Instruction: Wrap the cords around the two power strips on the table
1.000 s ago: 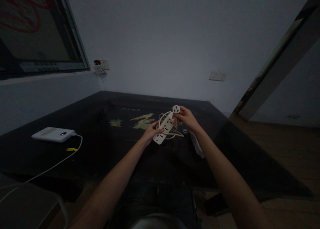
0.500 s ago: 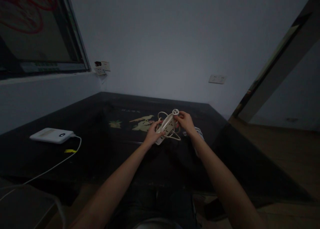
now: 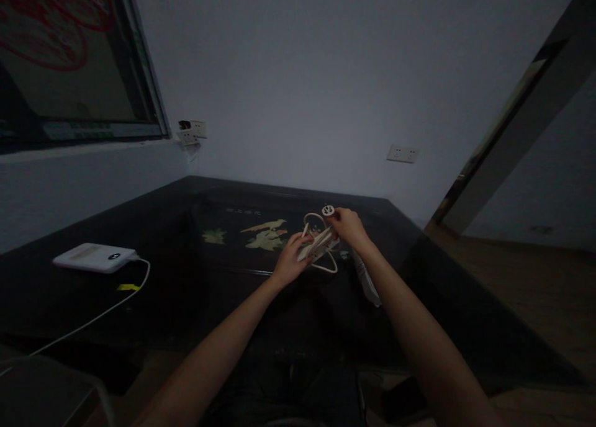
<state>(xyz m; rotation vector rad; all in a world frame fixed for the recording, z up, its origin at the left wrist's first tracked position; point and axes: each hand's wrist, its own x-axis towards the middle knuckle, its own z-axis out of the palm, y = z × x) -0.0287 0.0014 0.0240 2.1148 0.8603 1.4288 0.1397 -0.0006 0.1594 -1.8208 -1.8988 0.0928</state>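
My left hand (image 3: 289, 260) is closed around a white power strip (image 3: 317, 247), which I hold tilted over the dark table. Its white cord (image 3: 331, 267) loops around the strip and hangs below it. Between the fingers of my right hand (image 3: 349, 226) is the cord's round plug (image 3: 328, 210), its pins facing up and away from me. Partly behind my right forearm lies another white item (image 3: 367, 284) on the table, too covered to make out fully.
A white power bank (image 3: 95, 257) with a cable lies on the table's left, near a yellow scrap (image 3: 128, 287). Wall sockets (image 3: 402, 154) sit behind the table, with more sockets (image 3: 190, 133) in the left corner. The black table (image 3: 223, 303) has a bird-and-flower inlay.
The power strip has turned to lie flatter, showing less of its socket face. My right hand has drawn the plug slightly away from the strip. The cord loops have shifted.
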